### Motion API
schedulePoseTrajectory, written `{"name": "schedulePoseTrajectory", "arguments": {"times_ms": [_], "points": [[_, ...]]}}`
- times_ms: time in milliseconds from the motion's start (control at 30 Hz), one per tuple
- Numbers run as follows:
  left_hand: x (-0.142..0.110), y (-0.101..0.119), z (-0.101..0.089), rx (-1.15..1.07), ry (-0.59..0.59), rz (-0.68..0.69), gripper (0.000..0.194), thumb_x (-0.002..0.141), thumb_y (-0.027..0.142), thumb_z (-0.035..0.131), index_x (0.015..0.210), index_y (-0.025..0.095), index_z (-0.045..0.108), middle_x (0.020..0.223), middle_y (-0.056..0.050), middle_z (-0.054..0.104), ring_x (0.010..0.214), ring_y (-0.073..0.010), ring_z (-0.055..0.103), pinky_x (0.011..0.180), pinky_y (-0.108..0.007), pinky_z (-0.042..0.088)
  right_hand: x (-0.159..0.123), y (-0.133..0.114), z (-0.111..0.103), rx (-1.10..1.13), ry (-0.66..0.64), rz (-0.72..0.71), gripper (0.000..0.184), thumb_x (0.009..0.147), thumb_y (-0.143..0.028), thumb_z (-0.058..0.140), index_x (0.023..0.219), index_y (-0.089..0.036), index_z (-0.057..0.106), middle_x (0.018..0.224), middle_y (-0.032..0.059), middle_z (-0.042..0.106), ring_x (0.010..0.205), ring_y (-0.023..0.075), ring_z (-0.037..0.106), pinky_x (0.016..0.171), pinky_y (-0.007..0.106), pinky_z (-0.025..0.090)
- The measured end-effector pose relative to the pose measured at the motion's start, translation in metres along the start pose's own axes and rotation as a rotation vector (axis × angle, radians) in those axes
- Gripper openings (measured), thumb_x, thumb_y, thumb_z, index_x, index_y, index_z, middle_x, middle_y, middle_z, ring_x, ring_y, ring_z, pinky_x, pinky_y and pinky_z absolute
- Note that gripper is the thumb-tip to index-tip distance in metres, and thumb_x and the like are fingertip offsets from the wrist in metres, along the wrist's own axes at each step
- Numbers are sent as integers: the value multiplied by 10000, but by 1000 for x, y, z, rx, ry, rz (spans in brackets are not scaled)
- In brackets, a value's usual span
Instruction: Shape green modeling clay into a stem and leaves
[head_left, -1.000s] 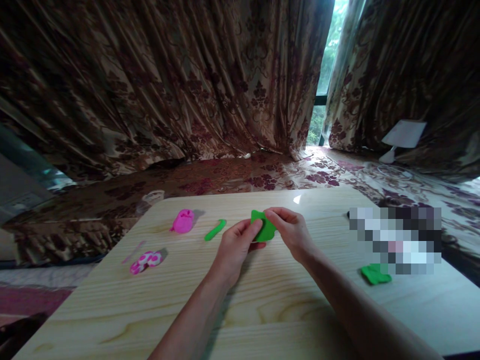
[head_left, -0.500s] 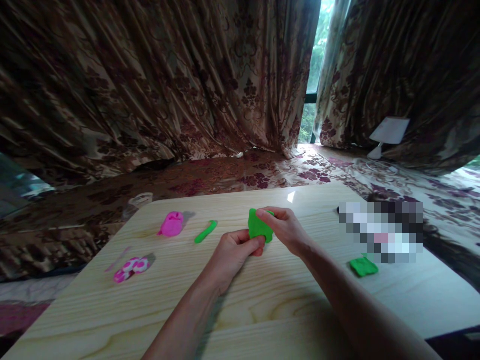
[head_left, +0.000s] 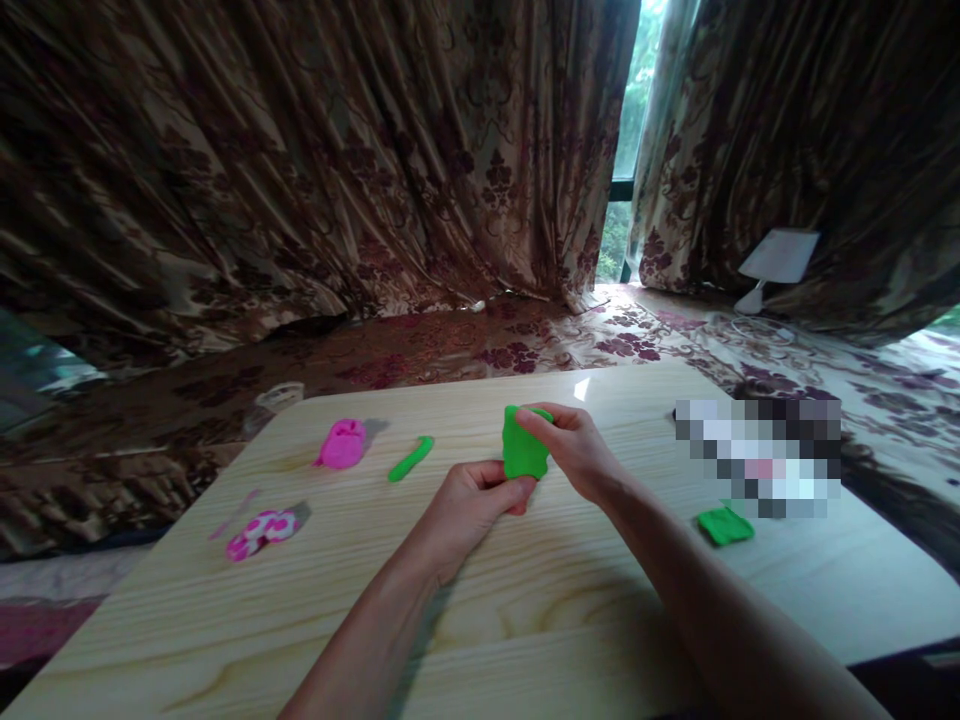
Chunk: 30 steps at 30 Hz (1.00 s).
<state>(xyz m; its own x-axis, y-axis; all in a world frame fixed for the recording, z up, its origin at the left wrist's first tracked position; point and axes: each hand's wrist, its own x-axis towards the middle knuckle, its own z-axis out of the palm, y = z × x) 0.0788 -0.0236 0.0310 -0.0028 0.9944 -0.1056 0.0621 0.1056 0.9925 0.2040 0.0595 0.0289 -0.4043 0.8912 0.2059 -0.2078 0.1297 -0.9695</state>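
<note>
A flat green piece of modelling clay is held up over the middle of the table between both hands. My left hand pinches its lower edge between thumb and fingers. At its upper right edge, my right hand grips it with the thumb on the near face. Left of the hands lies a green clay roll. Another flat green clay piece rests on the table to the right of my right forearm.
On the left of the wooden table sit a pink clay lump, a pink-and-white spotted clay shape and a thin pink strip. A blurred-out object lies at the right. Behind are patterned curtains and a white lamp.
The held green clay has shifted slightly up and to the right and looks a little narrower, turned or bent between the fingers. Both hands keep their grip.
</note>
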Motion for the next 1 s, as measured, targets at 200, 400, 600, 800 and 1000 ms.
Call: {"name": "schedulePoseTrajectory", "arguments": {"times_ms": [200,400,600,800,1000], "points": [[0,1,-1,-12,-34,9,231,732,318,632,563,161,652,602,-19,595,604,-133,487,633,-257,333,1,-1,1,25,27,-9,273,720,-424,649,701,-152,664,590,-6,553,546,101,456,504,222,383],[0,1,-3,-48,-36,-3,191,707,312,665,600,156,684,621,-31,631,619,-143,528,652,-263,365,-1,-3,1,-3,26,0,287,724,-448,635,706,-165,678,600,0,570,561,114,472,521,234,387],[4,-5,-5,-188,17,-16,249,684,304,705,904,185,715,841,-40,696,727,-145,584,700,-259,401,-4,-2,6,-104,-45,-39,249,734,-413,635,707,-168,675,705,4,601,706,140,529,633,249,401],[7,-9,-9,-238,76,-7,233,670,329,715,809,143,728,767,-69,690,722,-171,601,731,-296,433,-1,-1,0,-145,-34,-61,330,813,-442,530,851,-158,695,831,35,665,814,168,577,751,287,424],[9,-8,-7,-211,127,54,234,688,336,702,830,152,720,759,-49,688,709,-156,606,721,-284,440,-1,-1,0,-192,-18,-123,208,767,-345,596,730,-158,678,719,9,629,716,144,548,676,262,417]]}}
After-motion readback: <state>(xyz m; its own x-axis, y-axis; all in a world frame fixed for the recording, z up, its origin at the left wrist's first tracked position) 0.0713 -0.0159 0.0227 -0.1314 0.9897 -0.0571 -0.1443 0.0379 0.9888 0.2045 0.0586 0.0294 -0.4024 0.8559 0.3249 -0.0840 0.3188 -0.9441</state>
